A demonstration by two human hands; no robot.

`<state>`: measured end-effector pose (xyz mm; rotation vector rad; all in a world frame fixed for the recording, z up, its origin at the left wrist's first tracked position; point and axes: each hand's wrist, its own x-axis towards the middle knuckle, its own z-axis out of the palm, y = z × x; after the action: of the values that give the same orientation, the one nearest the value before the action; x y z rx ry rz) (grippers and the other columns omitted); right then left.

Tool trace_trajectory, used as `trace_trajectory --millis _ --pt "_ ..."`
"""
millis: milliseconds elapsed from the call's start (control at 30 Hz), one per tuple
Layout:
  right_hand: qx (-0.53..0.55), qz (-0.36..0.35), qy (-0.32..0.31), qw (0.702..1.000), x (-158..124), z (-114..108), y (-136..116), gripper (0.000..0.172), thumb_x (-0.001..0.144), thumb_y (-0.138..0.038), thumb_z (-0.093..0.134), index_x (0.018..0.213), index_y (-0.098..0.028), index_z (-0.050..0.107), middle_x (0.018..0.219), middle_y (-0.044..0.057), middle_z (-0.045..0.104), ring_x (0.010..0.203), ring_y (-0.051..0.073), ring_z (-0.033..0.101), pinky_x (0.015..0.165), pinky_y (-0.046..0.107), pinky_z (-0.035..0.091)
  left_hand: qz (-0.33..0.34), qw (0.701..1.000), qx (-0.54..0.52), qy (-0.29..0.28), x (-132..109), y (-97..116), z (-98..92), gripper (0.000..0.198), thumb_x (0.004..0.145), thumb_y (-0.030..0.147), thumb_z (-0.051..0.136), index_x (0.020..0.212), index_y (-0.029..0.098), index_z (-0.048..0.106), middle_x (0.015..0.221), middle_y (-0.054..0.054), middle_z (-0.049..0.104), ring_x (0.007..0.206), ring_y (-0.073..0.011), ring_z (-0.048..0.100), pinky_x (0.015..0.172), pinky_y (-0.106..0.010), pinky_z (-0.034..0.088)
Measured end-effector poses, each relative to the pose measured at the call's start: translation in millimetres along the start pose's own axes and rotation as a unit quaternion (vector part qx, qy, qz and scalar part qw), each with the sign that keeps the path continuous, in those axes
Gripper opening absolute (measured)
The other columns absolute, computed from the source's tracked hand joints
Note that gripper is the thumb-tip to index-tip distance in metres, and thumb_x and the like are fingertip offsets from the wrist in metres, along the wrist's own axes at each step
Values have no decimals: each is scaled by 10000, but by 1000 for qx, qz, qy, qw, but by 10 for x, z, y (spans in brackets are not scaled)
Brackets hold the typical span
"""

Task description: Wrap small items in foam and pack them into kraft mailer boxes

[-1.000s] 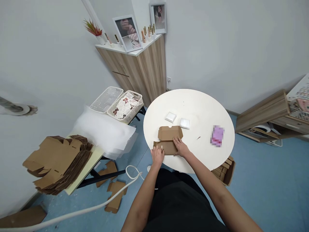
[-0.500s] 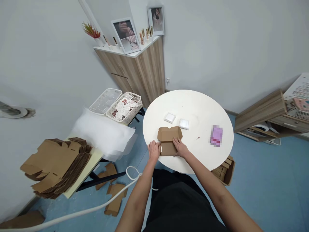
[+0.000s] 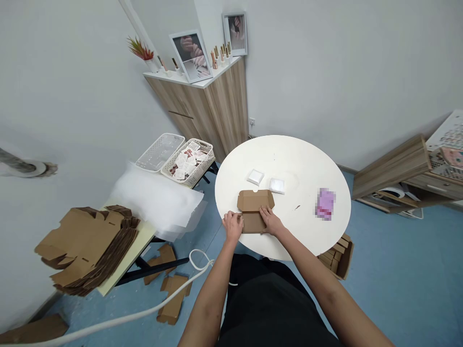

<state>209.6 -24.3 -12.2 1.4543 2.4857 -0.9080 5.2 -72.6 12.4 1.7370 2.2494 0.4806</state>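
Note:
A small brown cardboard box, with its lid folded back, lies at the near edge of the round white table. My left hand is at the box's left end, its fingers bent and pressed together on the side flap. Across the right end, my right hand grips the wall, thumb toward me and fingers over the edge. Just beyond the lid are two flat white packets, a left packet and a right packet. A blurred purple item lies farther right on the table.
To the left, a stack of flat cardboard boxes and white foam sheets rest on a side table. Behind them stands a white basket of cards. A carton of folded boxes sits on the floor, right. A white hose crosses the lower left.
My left hand's fingers have curled in at the box's left end, and the pale strip there no longer shows. My right hand stays in place. The view has shifted slightly.

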Motion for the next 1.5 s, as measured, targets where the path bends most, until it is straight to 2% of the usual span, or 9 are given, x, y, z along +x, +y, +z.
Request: trace_trajectory --millis 100,233,367,567,733,900,1133,1267,1500 --pt "3 -6 -1 1000 4 13 16 1259 588 -441 848 1554 -160 92 1611 141 143 1484 346 48 1172 455 242 -91 994 -48 46 -61 -197 -50 245 840 220 555 1078 188 607 1088 -110 563 1058 -266 523 893 -385 414" --pt "7 -3 -6 1000 13 32 30 1264 588 -454 841 1555 -155 84 1616 133 119 1486 342 39 1177 444 238 -159 979 -117 -56 -138 -365 -50 119 802 220 565 887 179 638 922 -79 636 904 -230 609 791 -317 454" --pt "6 2 -6 1000 5 10 3 1270 571 -429 859 1553 -149 104 1613 137 136 1486 337 50 1179 425 241 -152 975 -144 -76 -161 -311 -55 186 844 232 495 722 202 632 752 -35 680 779 -200 643 712 -276 450" --pt "0 6 -6 1000 5 -8 -24 1268 554 -394 869 1549 -135 127 1606 153 161 1481 348 77 1172 425 252 -120 969 -193 -92 -196 12 -65 152 861 256 531 842 205 673 885 -43 745 871 -177 687 750 -245 468" --pt "-8 -2 2 1000 16 5 -20 1258 564 -417 855 1549 -141 122 1605 154 166 1484 344 65 1187 439 216 -101 978 -142 -111 -235 161 -71 218 875 382 584 930 187 666 937 -87 743 932 -218 684 802 -297 461" --pt "-8 -1 1 1000 18 4 -25 1253 546 -408 867 1543 -134 160 1601 154 182 1480 354 84 1182 432 233 -104 983 -34 -150 -76 159 -40 205 859 310 620 1028 195 618 950 -66 735 971 -221 667 786 -295 442" --pt "-7 -13 4 1000 51 35 -15 1271 544 -436 866 1543 -129 144 1603 182 138 1475 380 84 1179 466 222 -119 974 42 -186 200 138 42 171 809 372 655 810 204 623 962 -107 717 923 -268 666 709 -315 441" --pt "-17 -10 0 1000 43 5 -40 1265 539 -408 878 1538 -97 168 1594 188 174 1477 371 80 1179 442 237 -103 976 65 -178 198 146 62 49 835 245 585 844 207 614 948 -106 707 901 -259 667 715 -322 440" --pt "-12 -14 7 1000 66 -5 -63 1279 534 -413 879 1541 -98 155 1589 198 181 1474 378 87 1183 469 231 -40 988 56 -140 65 55 62 154 889 238 488 997 210 595 950 -84 675 939 -240 641 779 -329 462"
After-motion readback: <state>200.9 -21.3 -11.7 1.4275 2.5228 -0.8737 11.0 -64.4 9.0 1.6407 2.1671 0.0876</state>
